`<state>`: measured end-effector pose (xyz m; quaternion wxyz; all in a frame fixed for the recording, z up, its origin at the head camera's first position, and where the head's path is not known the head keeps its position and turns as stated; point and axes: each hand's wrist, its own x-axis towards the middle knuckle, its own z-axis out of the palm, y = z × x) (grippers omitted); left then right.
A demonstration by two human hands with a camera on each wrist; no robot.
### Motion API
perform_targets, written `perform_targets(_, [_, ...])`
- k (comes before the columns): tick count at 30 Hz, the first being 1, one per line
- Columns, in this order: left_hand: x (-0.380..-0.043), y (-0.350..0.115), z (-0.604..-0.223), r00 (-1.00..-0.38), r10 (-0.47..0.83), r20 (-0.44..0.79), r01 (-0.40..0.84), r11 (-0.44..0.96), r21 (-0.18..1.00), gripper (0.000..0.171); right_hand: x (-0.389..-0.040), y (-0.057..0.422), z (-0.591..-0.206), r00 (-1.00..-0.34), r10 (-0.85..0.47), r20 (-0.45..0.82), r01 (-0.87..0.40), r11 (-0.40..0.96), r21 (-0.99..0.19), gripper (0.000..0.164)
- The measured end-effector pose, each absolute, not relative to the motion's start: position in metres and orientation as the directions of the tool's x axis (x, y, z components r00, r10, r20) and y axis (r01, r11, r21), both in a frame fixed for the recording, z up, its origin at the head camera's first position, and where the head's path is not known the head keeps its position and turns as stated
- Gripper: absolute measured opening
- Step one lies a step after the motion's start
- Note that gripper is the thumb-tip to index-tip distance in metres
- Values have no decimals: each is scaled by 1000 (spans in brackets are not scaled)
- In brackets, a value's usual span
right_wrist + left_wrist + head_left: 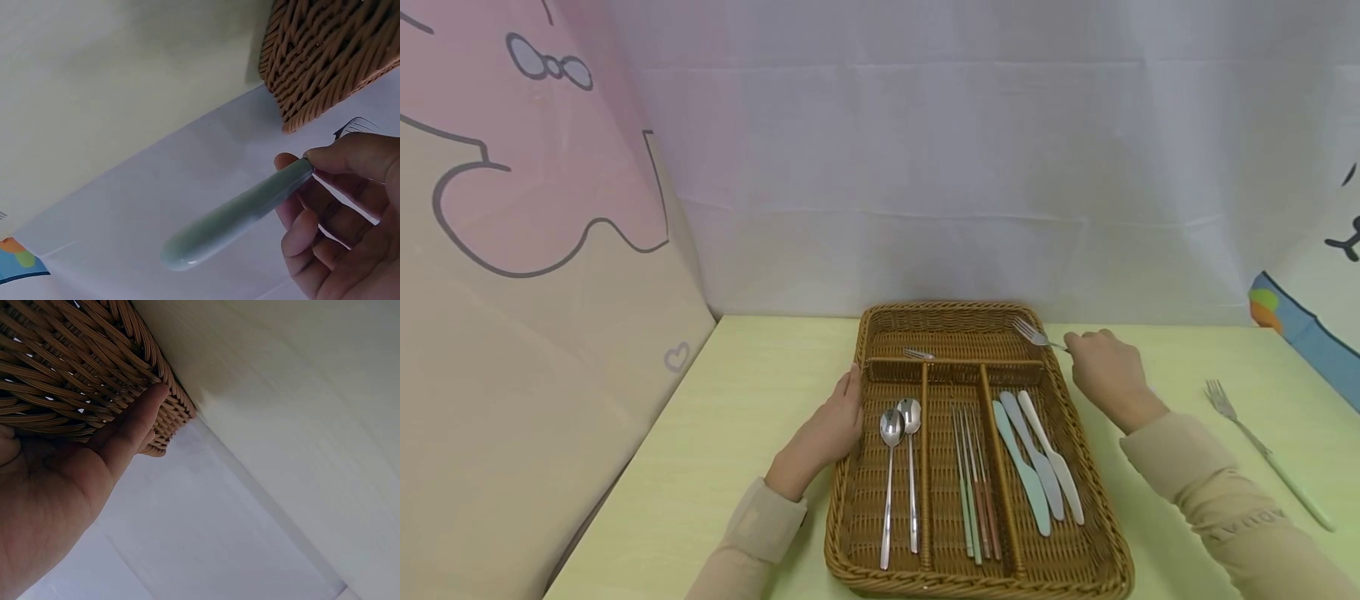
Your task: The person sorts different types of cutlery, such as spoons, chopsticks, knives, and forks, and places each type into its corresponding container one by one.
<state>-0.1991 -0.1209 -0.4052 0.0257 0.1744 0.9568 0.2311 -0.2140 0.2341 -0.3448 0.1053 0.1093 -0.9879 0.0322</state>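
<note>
A brown wicker cutlery basket (925,483) with divided compartments lies on the table. My left hand (826,425) rests against its left side. In the left wrist view the fingers (128,428) lie straight along the weave. My right hand (1108,373) pinches a fork (1032,333) between thumb and fingers. Its tines are over the basket's back right corner, and its pale green handle (237,215) shows in the right wrist view. Another fork (919,354) lies in the back compartment, mostly hidden by the divider. On the table at right lies a green-handled fork (1262,446).
Two spoons (892,429) lie in the left compartment. Chopsticks (973,492) with green and brown ends fill part of the middle one. Several table knives (1037,467) lie in the right one. Behind the pale green table (760,367) hangs a white cloth (925,167).
</note>
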Motion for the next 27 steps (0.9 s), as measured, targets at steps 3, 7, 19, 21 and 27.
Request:
perform_targets(3, [-199, -121, -405, -937, 348, 32, 324, 831, 452, 54, -217, 225, -343, -953, -222, 207, -232, 972, -26, 15])
perform_targets(7, [-200, -121, -406, -935, 352, 38, 331, 829, 451, 53, -223, 215, -342, -945, -250, 210, -252, 968, 16, 13])
perform_targets(19, [-200, -121, -407, -937, 347, 42, 330, 838, 434, 54, -239, 192, -345, -899, -335, 282, -326, 942, 82, 17])
perform_targets(21, [-200, -121, -407, -937, 347, 42, 329, 837, 436, 54, -241, 188, -345, -885, -353, 302, -340, 935, 96, 19])
perform_targets(27, [-200, -121, -407, -937, 348, 29, 324, 838, 439, 55, -246, 174, -345, -872, -378, 311, -360, 926, 117, 17])
